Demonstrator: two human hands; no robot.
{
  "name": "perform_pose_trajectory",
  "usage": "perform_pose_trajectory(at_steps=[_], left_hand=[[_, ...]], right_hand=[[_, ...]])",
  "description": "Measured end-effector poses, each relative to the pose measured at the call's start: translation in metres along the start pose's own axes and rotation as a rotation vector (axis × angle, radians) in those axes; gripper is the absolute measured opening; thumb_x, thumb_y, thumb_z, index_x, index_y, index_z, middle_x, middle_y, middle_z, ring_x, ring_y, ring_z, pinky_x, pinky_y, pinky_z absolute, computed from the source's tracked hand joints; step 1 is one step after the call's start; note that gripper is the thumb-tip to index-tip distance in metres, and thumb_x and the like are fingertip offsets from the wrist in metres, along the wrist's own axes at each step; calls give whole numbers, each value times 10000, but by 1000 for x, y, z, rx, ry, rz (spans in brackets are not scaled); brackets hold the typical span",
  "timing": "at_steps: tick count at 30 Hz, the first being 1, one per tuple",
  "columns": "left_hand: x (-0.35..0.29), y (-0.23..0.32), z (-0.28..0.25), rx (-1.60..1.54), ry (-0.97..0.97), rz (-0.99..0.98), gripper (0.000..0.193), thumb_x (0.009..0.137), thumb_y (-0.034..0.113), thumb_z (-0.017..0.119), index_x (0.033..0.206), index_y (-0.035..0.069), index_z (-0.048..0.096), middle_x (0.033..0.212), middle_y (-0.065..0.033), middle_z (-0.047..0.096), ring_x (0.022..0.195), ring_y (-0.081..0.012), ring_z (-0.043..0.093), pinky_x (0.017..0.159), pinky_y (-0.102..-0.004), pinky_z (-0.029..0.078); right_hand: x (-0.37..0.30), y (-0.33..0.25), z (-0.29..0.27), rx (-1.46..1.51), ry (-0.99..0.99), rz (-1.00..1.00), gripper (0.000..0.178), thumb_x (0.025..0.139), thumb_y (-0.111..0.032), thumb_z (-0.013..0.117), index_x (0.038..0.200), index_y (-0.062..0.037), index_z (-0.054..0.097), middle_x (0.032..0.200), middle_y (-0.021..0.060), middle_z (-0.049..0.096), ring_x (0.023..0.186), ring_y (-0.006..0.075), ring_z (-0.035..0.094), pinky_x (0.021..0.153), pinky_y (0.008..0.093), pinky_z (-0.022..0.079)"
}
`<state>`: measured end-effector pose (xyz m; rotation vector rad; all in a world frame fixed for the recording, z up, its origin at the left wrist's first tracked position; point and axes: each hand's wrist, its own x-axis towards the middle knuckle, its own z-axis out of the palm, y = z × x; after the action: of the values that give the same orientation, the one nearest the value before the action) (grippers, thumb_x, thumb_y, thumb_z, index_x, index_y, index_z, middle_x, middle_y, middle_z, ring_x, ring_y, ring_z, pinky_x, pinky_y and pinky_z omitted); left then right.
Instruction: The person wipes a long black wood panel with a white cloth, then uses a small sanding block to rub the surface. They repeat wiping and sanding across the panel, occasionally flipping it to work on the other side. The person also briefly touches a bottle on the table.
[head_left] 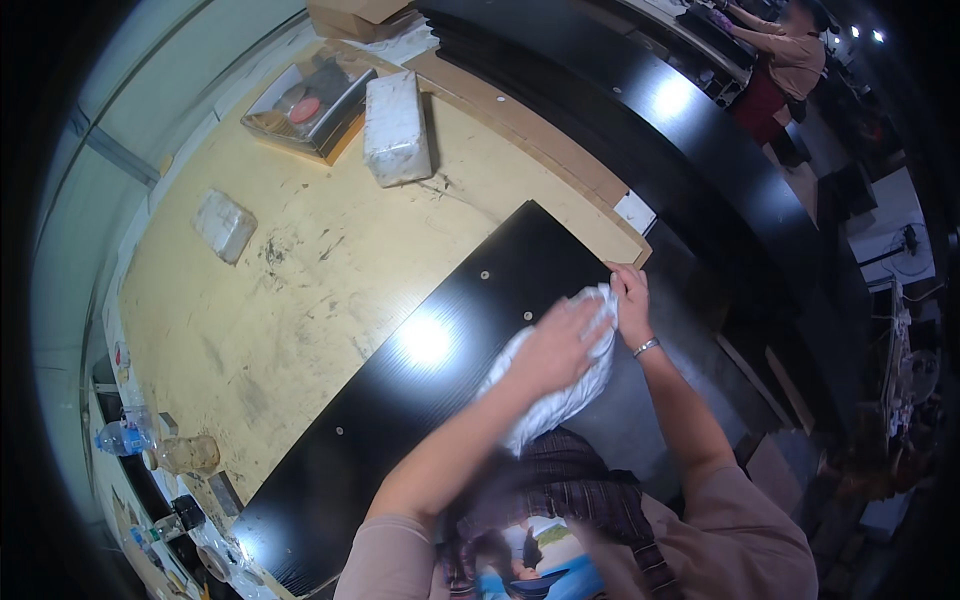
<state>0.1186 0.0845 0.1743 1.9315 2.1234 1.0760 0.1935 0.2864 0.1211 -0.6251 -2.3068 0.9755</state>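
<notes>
A long black panel (430,380) with a wood-grain sheen and a few small round fittings in its face lies across the near part of the worktable. My left hand (568,345), slightly blurred, presses a bunched white cloth (560,400) against the panel, close to its right edge. Part of the cloth hangs toward my apron. At the far right corner, my right hand (630,300) is closed over the panel's edge, a metal bracelet on its wrist. The fingertips under that edge are hidden.
On the yellow worktable (290,330) sit two white wrapped blocks (397,130) and an open box (310,110) of round pieces. Bottles and a jar (190,455) line the left edge. Stacked black panels (640,110) stand beyond; another person (780,70) works at the far right.
</notes>
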Motion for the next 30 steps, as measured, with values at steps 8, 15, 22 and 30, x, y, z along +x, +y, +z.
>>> perform_pose_trajectory(at_steps=[8, 15, 22, 30], left_hand=[[2, -10, -52, -44, 274, -273, 568, 753, -77, 605, 1294, 85, 664, 1372, -163, 618, 1214, -374, 612, 1039, -440, 504], [54, -10, -18, 405, -45, -60, 455, 797, 67, 602, 1244, 53, 684, 1356, -89, 599, 1178, -290, 551, 994, -444, 433], [55, 1, -17, 381, -131, -158, 411, 841, 63, 576, 1217, 130, 729, 1305, -43, 615, 1099, -302, 566, 903, -429, 439], [89, -20, -5, 541, -152, -210, 522, 821, 63, 570, 1316, 176, 691, 1349, -65, 598, 1080, -301, 554, 862, -436, 437]], right_hand=[[-3, 7, 16, 169, 115, 28, 231, 1016, -121, 521, 1057, 4, 711, 1001, 81, 658, 1015, 242, 545, 943, 341, 421], [-2, 4, 28, 201, 237, -29, 177, 980, -103, 535, 974, -26, 694, 932, 113, 649, 918, 322, 540, 838, 410, 443], [-4, 0, 24, 150, 259, -7, 171, 960, -119, 554, 947, -39, 704, 918, 110, 655, 892, 331, 554, 810, 420, 448], [-6, -7, 21, 138, 243, 28, 135, 924, -92, 582, 955, -56, 708, 913, 97, 649, 917, 327, 555, 832, 425, 448]])
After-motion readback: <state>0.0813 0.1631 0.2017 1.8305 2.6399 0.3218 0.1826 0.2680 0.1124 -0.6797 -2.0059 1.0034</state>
